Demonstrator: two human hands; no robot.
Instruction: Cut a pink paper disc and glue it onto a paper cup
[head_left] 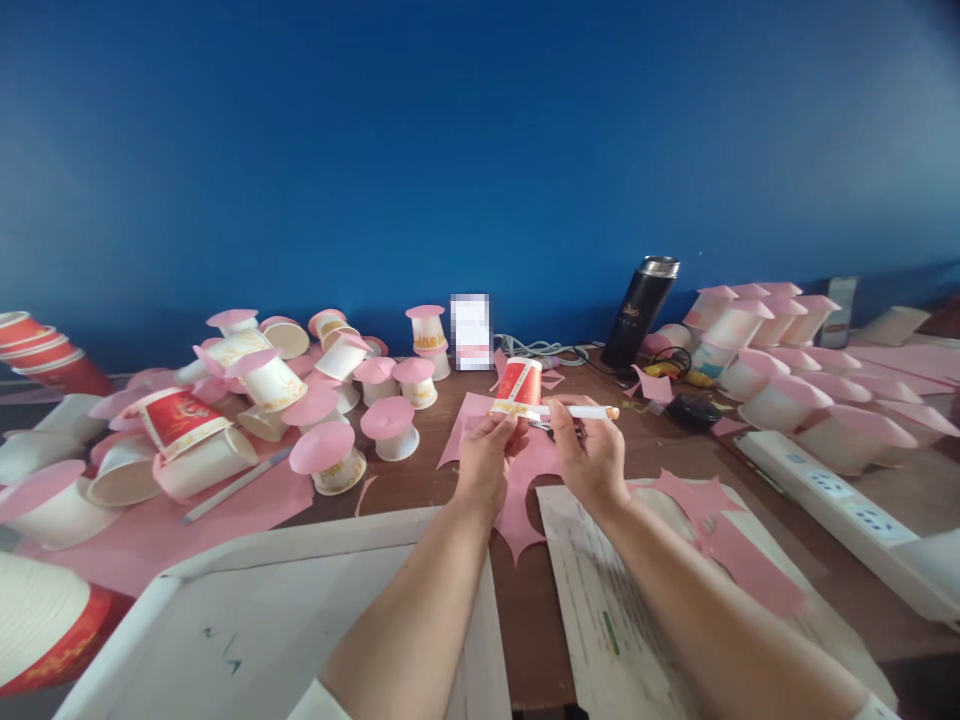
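My left hand [487, 450] is closed around the lower edge of a red paper cup [521, 380], which has a white strip and a gold pattern. The cup stands with its narrower end up. In my right hand [592, 450] is a slim white pen [589, 411], lying nearly level, its left end close to the cup's lower edge; whether it touches the cup I cannot tell. Beneath both hands lies a pink paper sheet [521, 500] with rounded pieces cut out. Something dark, partly hidden, is between the hands on the table.
Paper cups with pink paper discs [322, 447] crowd the left; more cups with pink pieces [855, 410] stand right. A black thermos [637, 315] and a phone-like screen [472, 335] are at the back. A power strip [847, 515] lies right, a white box lid [300, 610] front left.
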